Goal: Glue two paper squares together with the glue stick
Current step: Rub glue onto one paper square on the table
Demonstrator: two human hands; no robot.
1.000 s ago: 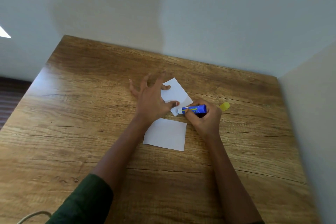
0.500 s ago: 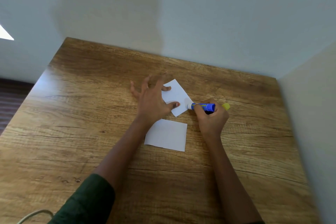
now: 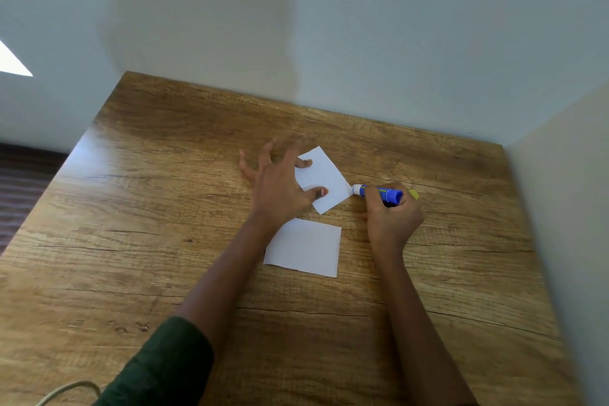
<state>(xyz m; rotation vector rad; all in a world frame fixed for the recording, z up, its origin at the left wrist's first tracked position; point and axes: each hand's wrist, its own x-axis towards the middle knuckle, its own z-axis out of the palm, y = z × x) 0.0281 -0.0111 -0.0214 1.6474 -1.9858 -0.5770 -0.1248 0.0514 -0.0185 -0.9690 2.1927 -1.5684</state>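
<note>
Blue glue stick (image 3: 379, 192), label unreadable, gripped in right hand (image 3: 392, 221); spread-open left hand (image 3: 280, 188) pins far white paper square (image 3: 326, 181) on wooden desk (image 3: 164, 208).

yellow cap (image 3: 414, 194): mostly behind right hand (image 3: 392, 224) | cable (image 3: 67, 389): cropped (bottom edge)

Our left hand (image 3: 280, 188) lies palm down with the fingers spread wide, the thumb and forefinger pressing flat while the other fingertips arch outward. Its forearm runs back toward us, bare up to a dark green sleeve (image 3: 158, 369) near the elbow. Our right hand (image 3: 392, 221) is curled into a loose fist, knuckles up, fingers wrapped closed around what it holds, thumb side turned toward the left hand. Its bare forearm extends straight back to the lower edge. The two hands sit near each other without touching.
</note>
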